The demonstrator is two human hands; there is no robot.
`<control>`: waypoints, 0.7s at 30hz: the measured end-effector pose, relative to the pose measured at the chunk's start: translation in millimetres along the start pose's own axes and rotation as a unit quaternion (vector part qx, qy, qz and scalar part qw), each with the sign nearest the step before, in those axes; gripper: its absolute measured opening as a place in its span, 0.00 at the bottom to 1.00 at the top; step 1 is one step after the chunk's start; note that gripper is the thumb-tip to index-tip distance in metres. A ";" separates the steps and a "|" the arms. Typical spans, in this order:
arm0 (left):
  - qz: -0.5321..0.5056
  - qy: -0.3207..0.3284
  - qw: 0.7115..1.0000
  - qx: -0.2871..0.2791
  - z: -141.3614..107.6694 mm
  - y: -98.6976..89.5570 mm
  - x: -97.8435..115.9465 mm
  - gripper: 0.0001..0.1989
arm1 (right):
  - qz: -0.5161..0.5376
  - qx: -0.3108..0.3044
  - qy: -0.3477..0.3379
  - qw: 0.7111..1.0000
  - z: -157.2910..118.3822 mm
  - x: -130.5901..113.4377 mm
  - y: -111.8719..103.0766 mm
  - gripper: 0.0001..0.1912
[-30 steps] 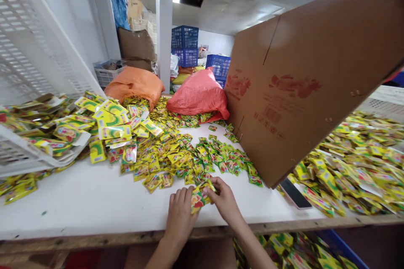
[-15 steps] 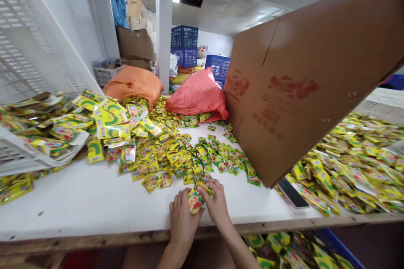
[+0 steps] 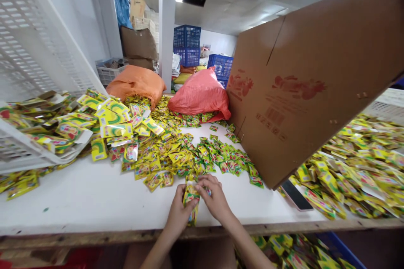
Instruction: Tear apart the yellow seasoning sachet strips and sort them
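Observation:
Upright in my left hand [image 3: 179,212] is a yellow-green printed packet [image 3: 191,196], gripped between thumb and fingers just above the white table [image 3: 104,201]. My right hand [image 3: 216,197] is closed at the packet's top right edge, thumb and fingers bent together. A bit of coloured wrapper shows under those fingers, seemingly a small sachet, mostly hidden. Just beyond both hands lies a spread of small yellow and green sachets [image 3: 176,155]. Larger yellow packets [image 3: 115,119] are heaped to the left of them.
A tilted white crate [image 3: 57,37] spills packets at left. Orange [image 3: 137,81] and red [image 3: 202,94] sacks lie at the back. A big cardboard box [image 3: 290,62] leans at right, beside a phone [image 3: 296,195] and another packet heap [image 3: 356,168]. Below the table edge, a blue crate [image 3: 342,250] holds packets.
The packet has turned more upright in my left hand, which shifted slightly left. My right hand has moved to the packet's top edge. The view has shifted a little.

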State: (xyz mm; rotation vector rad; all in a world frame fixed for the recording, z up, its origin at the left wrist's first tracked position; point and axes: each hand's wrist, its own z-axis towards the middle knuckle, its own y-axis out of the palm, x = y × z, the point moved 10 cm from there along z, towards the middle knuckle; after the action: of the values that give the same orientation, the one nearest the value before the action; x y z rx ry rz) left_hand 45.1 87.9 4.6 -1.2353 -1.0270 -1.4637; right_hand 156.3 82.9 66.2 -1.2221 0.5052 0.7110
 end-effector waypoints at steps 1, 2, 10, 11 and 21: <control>-0.008 0.001 1.000 -0.003 -0.1 -1.1 0.0 0.13 | -0.016 -0.010 0.002 1.000 -1.9 0.8 3.6 0.10; -0.012 0.004 1.000 -0.004 -0.5 -2.0 0.7 0.13 | -0.030 -0.025 0.005 0.999 -3.7 1.6 8.4 0.11; -0.016 -0.007 1.000 -0.001 -5.1 -5.2 -5.7 0.19 | -0.030 -0.071 0.004 0.997 -9.6 -5.3 21.2 0.08; -0.024 -0.009 1.000 -0.006 -5.9 -4.5 -7.0 0.19 | -0.028 -0.075 0.000 0.997 -9.7 -7.4 22.1 0.08; -0.001 -0.004 1.000 -0.014 -9.7 -11.9 -5.2 0.10 | 0.222 -0.001 0.045 0.974 -19.1 17.6 20.1 0.13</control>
State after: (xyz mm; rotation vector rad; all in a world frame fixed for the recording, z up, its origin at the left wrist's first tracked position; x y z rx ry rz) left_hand 31.8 81.8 -2.3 -1.2619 -1.0161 -1.4794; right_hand 154.1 71.9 35.3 -1.1567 0.8689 1.0359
